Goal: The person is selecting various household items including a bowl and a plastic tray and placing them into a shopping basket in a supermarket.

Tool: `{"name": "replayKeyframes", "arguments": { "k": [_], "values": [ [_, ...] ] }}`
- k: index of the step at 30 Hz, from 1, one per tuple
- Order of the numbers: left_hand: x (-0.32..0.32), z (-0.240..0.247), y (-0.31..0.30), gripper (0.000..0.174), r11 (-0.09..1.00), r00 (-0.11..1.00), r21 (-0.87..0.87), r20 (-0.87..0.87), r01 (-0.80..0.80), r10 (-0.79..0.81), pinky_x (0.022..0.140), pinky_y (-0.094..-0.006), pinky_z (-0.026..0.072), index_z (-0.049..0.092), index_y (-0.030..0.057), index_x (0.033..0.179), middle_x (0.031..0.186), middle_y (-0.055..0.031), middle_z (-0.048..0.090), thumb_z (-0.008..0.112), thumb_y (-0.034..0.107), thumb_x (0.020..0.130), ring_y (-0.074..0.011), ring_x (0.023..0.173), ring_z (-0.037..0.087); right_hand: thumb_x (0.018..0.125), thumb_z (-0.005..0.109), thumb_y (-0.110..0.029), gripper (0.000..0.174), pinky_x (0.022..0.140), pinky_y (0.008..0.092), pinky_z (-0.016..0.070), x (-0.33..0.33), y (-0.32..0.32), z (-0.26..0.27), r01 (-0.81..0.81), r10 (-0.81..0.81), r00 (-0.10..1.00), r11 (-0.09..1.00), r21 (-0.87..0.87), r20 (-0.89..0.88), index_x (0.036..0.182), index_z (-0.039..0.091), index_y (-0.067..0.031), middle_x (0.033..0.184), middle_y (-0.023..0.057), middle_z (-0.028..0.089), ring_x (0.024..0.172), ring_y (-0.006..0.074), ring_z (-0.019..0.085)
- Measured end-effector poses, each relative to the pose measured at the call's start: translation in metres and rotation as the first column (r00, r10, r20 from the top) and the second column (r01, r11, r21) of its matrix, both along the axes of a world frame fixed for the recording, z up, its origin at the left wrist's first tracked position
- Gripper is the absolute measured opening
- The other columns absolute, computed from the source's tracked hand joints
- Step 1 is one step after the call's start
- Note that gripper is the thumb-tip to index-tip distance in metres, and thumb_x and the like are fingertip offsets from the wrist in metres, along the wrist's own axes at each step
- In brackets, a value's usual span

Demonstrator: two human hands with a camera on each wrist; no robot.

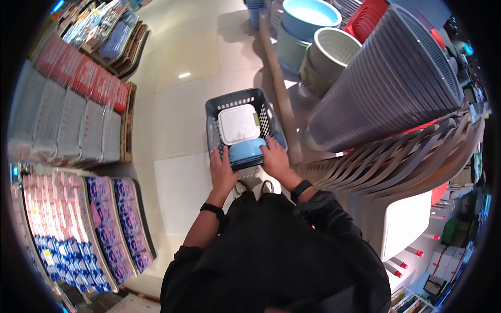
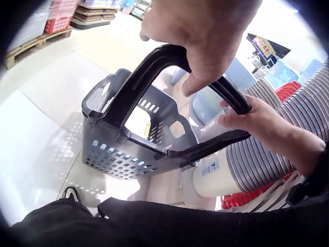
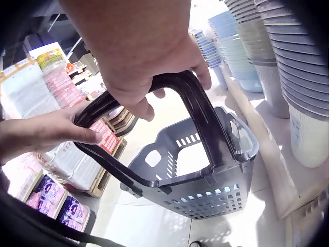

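A dark grey shopping basket (image 1: 273,112) with perforated walls stands in front of the person, low over the tiled floor. Inside lie a white square lidded container (image 1: 237,124) and, nearer the body, a round light blue item (image 1: 248,150). The black handle (image 2: 131,92) is raised toward the person. At one corner of it the left hand (image 1: 222,169) grips the bar, its thumb hooked along the handle in the left wrist view. The right hand (image 1: 275,158) holds the opposite corner, fingers draped over the bar in the right wrist view.
Close along the right runs a low wooden shelf edge (image 1: 282,86) carrying tubs (image 1: 310,15), tall nested grey bins (image 1: 386,88) and stacked curved plastic pieces (image 1: 407,156). Pallets of boxed goods (image 1: 68,120) and wrapped packs (image 1: 109,219) line the left. Pale floor tiles (image 1: 182,115) lie between.
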State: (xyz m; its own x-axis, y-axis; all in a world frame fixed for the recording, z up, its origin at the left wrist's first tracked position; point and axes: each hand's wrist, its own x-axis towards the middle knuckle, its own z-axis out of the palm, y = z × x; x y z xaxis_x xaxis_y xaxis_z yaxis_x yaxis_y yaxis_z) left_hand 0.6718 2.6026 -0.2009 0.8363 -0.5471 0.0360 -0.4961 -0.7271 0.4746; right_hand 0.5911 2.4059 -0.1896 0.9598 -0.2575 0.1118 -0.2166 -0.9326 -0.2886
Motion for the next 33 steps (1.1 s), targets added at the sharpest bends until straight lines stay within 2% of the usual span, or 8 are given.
{"name": "replayKeyframes", "arguments": {
  "k": [2, 3, 5, 7, 9, 10, 17, 33],
  "values": [
    [0.012, -0.002, -0.006, 0.097, 1.000, 1.000, -0.017, 0.007, -0.005, 0.005, 0.113, -0.0500, 0.0260, 0.027, 0.0068, 0.149, 0.151, -0.0272, 0.023, 0.080, 0.017, 0.068, -0.0439, 0.142, 0.021, 0.065, 0.074, -0.015, 0.047, 0.093, 0.0483, 0.0457, 0.015, -0.008, -0.005, 0.017, 0.002, 0.987, 0.993, 0.116, -0.160, 0.109, 0.059, -0.0066, 0.134, 0.0207, 0.048, 0.126, 0.0359, 0.046],
    [0.019, -0.003, -0.008, 0.097, 1.000, 1.000, -0.014, 0.013, 0.000, 0.000, 0.112, -0.0490, 0.0295, 0.027, 0.0065, 0.149, 0.151, -0.0280, 0.023, 0.080, 0.017, 0.069, -0.0447, 0.140, 0.025, 0.067, 0.073, -0.016, 0.045, 0.094, 0.0498, 0.0442, 0.019, -0.008, -0.001, 0.001, -0.002, 1.000, 1.000, -0.008, -0.004, 0.109, 0.059, -0.0069, 0.134, 0.0209, 0.048, 0.126, 0.0355, 0.046],
    [0.035, -0.005, -0.013, 0.094, 0.999, 0.999, -0.033, -0.045, 0.021, -0.023, 0.107, -0.0475, 0.0364, 0.029, 0.0073, 0.149, 0.148, -0.0261, 0.030, 0.079, 0.018, 0.070, -0.0434, 0.134, 0.035, 0.068, 0.072, -0.016, 0.044, 0.095, 0.0490, 0.0439, 0.031, -0.010, 0.006, 0.037, -0.037, 0.999, 0.995, -0.090, -0.002, 0.109, 0.059, -0.0065, 0.136, 0.0220, 0.047, 0.126, 0.0352, 0.046],
    [0.055, -0.001, -0.018, 0.092, 0.998, 0.994, -0.052, -0.098, 0.042, -0.047, 0.101, -0.0459, 0.0433, 0.031, 0.0081, 0.148, 0.145, -0.0242, 0.036, 0.079, 0.019, 0.071, -0.0420, 0.128, 0.045, 0.069, 0.070, -0.014, 0.037, 0.091, 0.0475, 0.0446, 0.045, -0.014, 0.002, 0.049, -0.046, 0.998, 0.997, -0.060, 0.042, 0.104, 0.060, -0.0071, 0.125, 0.0194, 0.053, 0.119, 0.0342, 0.050],
    [0.073, 0.003, -0.020, 0.083, 0.990, 0.957, 0.059, -0.270, 0.127, -0.106, 0.088, -0.0444, 0.0514, 0.037, 0.0099, 0.145, 0.131, -0.0184, 0.051, 0.077, 0.022, 0.073, -0.0379, 0.109, 0.059, 0.070, 0.067, -0.013, 0.030, 0.086, 0.0463, 0.0452, 0.058, -0.020, -0.004, 0.049, -0.048, 0.996, 0.999, 0.003, -0.079, 0.098, 0.060, -0.0082, 0.110, 0.0148, 0.057, 0.107, 0.0326, 0.055],
    [0.080, -0.001, -0.023, 0.074, 0.992, 0.976, 0.022, -0.182, 0.125, -0.119, 0.083, -0.0447, 0.0523, 0.044, 0.0122, 0.140, 0.117, -0.0138, 0.058, 0.076, 0.025, 0.075, -0.0344, 0.101, 0.062, 0.071, 0.065, -0.012, 0.024, 0.081, 0.0454, 0.0458, 0.065, -0.023, -0.008, 0.046, -0.044, 0.999, 0.998, -0.050, 0.028, 0.094, 0.060, -0.0092, 0.099, 0.0114, 0.056, 0.098, 0.0308, 0.057],
    [0.129, -0.006, -0.045, 0.064, 0.976, 0.954, 0.048, -0.228, 0.211, -0.195, 0.082, -0.0446, 0.0522, 0.052, 0.0141, 0.132, 0.110, -0.0131, 0.061, 0.075, 0.026, 0.075, -0.0339, 0.100, 0.063, 0.073, 0.064, -0.011, 0.022, 0.073, 0.0458, 0.0482, 0.103, -0.038, -0.005, 0.175, -0.175, 0.976, 0.985, -0.017, -0.131, 0.095, 0.059, -0.0091, 0.099, 0.0117, 0.058, 0.097, 0.0307, 0.058],
    [0.225, -0.007, -0.084, 0.061, 0.968, 0.923, 0.150, -0.359, 0.201, -0.136, 0.087, -0.0433, 0.0510, 0.055, 0.0144, 0.131, 0.115, -0.0135, 0.064, 0.075, 0.033, 0.077, -0.0318, 0.107, 0.062, 0.074, 0.067, -0.013, 0.030, 0.077, 0.0449, 0.0498, 0.192, -0.078, -0.010, 0.115, -0.112, 0.984, 0.993, 0.015, -0.135, 0.103, 0.060, -0.0078, 0.102, 0.0122, 0.060, 0.098, 0.0304, 0.060]
  ]
}}
